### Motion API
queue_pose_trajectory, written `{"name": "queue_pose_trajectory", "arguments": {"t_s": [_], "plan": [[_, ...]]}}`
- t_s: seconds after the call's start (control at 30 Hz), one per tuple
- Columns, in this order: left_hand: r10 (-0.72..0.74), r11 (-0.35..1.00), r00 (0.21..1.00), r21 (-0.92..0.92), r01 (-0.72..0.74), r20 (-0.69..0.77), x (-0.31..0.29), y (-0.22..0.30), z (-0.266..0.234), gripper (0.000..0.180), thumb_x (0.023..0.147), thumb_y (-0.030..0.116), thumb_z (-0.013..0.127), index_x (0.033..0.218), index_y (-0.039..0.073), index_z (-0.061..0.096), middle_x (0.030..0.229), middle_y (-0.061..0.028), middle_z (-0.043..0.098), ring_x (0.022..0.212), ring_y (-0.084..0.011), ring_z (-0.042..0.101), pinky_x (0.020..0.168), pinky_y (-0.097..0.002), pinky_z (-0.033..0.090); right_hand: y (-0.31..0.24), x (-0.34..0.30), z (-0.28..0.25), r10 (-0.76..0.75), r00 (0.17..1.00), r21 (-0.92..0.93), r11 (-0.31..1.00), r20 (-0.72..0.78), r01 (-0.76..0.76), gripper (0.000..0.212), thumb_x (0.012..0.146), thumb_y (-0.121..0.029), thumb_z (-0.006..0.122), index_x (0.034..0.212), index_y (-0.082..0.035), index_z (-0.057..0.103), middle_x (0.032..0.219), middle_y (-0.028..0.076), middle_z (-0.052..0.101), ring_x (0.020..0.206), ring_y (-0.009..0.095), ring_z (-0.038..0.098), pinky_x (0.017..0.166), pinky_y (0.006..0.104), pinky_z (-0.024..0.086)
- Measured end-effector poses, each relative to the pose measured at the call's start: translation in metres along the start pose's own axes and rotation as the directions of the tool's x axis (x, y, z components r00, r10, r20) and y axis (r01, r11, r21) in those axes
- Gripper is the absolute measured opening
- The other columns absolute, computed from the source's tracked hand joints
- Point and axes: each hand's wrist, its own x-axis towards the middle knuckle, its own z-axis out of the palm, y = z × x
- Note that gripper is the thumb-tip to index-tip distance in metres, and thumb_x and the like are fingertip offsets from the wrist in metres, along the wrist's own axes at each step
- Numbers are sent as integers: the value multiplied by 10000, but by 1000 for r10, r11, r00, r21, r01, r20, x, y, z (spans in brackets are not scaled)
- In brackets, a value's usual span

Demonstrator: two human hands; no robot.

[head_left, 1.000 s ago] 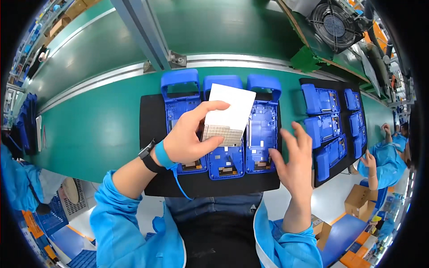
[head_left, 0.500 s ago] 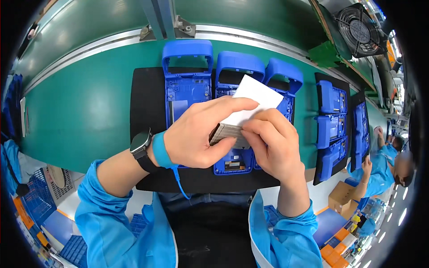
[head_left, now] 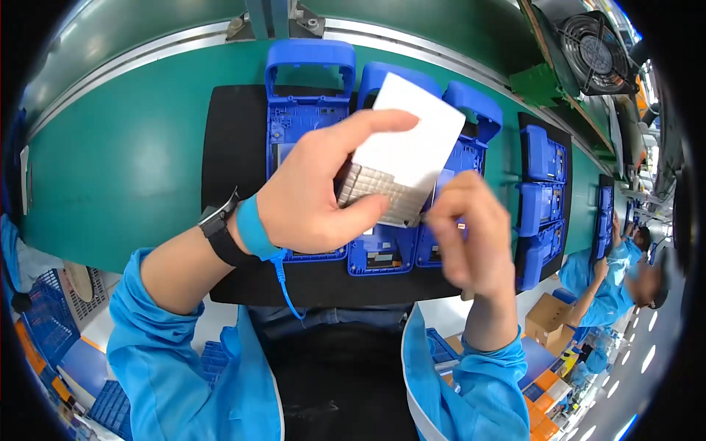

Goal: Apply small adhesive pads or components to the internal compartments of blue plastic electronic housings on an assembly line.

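Note:
My left hand [head_left: 309, 192] grips a white sheet [head_left: 418, 121] whose lower part carries rows of small grey-silver pads [head_left: 382, 192]. The thumb lies over the pads and the index finger stretches across the white part. Just off the sheet's lower right edge is my right hand [head_left: 474, 231], blurred by motion, with its fingers curled in. What sits between those fingertips, if anything, cannot be made out. Beneath both hands, three blue plastic housings [head_left: 310, 53] with raised handle-like frames lie side by side on a black mat [head_left: 237, 147], partly covered by the hands and sheet.
More blue housings [head_left: 543, 202] stand on another black mat to the right. A metal rail and post [head_left: 268, 20] line the green bench's [head_left: 110, 162] far edge. A fan [head_left: 592, 50] hangs at upper right. A blue cord [head_left: 288, 290] trails from my left wrist. Co-workers [head_left: 614, 290] sit at right.
My right hand has come away from the sheet's padded edge, down and to the right. The sheet has tilted, showing more of its pads. The whole view has shifted slightly.

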Motion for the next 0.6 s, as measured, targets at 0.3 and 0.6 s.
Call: {"name": "queue_pose_trajectory", "arguments": {"t_s": [0.3, 0.6], "plan": [[231, 970, 932, 135, -200, -278, -1, -7, -6, 676, 849, -61, 554, 1503, -10, 390, 1310, -145, 600, 1216, -204, 603, 1027, -334, 487, 13, -19, -27, 296, 886, -230, 947, 357, -224, 120, 868, 86, 623, 941, 5, 574, 923, 143, 570, 803, 340, 584, 714, 386, 494], [161, 987, 936, 74, -145, -314, 1, 5, -3, 607, 840, -16, 667, 1403, -45, 441, 1071, -100, 653, 926, -124, 619, 800, -272, 499, 16, -18, -30, 315, 846, -291, 936, 431, -200, 131, 858, 87, 635, 950, 6, 587, 912, 145, 571, 803, 346, 593, 707, 399, 490]]}}
